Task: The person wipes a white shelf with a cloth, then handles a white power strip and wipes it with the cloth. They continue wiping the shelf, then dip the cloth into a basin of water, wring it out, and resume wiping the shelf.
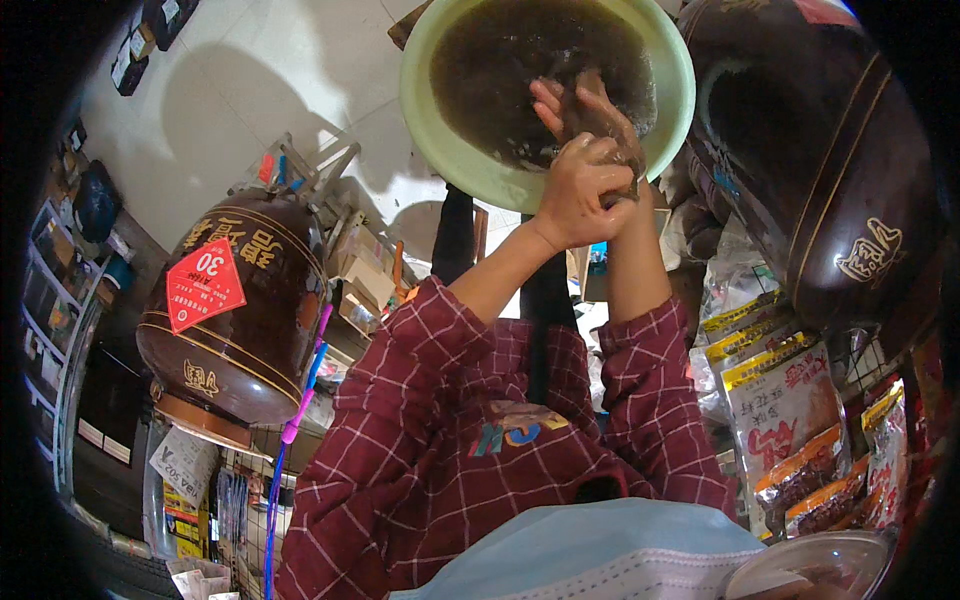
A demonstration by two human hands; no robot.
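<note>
Over a pale green basin (421,85) of murky brown water (490,60), my two hands are close together. My left hand (580,195) is closed, its fingers wrapped round a wet, dark brown, soft thing (626,186) at the base of my right hand. I cannot make out its kind. My right hand (611,112) has its palm turned up and fingers stretched apart above the water. Dark wet matter lies on that palm, and part of the hand is hidden behind my left fingers.
A large brown jar (225,345) with a red label stands at left. Another big dark jar (745,140) is close by the basin's right side. Packaged goods (780,410) hang at lower right. Pink and blue cords (288,432) run down at left, near cardboard boxes (365,265).
</note>
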